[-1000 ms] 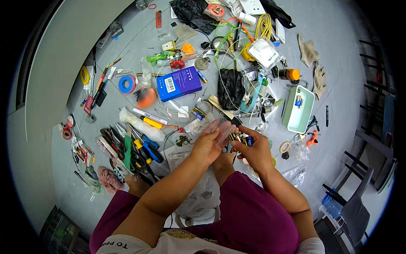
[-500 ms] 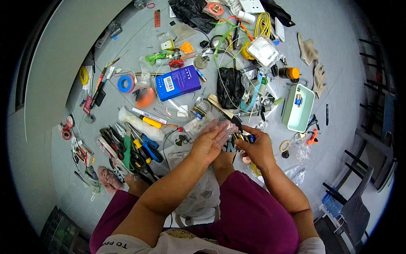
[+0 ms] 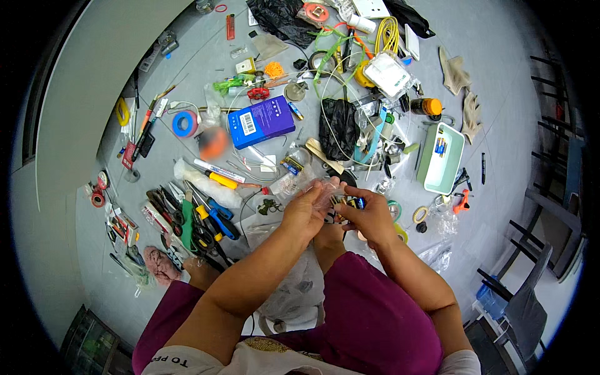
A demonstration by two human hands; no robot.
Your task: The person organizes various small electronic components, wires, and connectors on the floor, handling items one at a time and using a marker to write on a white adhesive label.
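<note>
- Landmark: the pale green tray (image 3: pixel 439 177), a smooth rectangle with rounded corners, seemingly plastic; its long axis ran roughly away from the wearer; a small cluster of blue-and-gold cells (image 3: pixel 440 147) lay inside.
- Batteries (image 3: pixel 356 203) were found to the left of the tray and closer to the wearer, off the floor in the right hand (image 3: pixel 370 219); their long axes appeared to run roughly sideways, one set of ends facing the left hand (image 3: pixel 304 209); fingers covered part of them, so the count could not be told.
- Right hand: narrow, fingertips pinched about the batteries; it was the hand nearer the tray.
- Left hand: half curled, holding a clear plastic wrapper (image 3: pixel 326 190), thin, creased and glossy; it sat farther left of the tray, close beside the right hand; whether the two touched could not be told.
- Battery cylinders: smooth-sided, with shiny gold, black and blue casings.
- Blue-purple carton (image 3: pixel 262 122): flat-faced, crisp-edged, well left of the tray; black bag (image 3: pixel 338 129): crumpled film, between carton and tray; pale glove (image 3: pixel 455 72): matt, knitted-looking, beyond the tray's far end.
</note>
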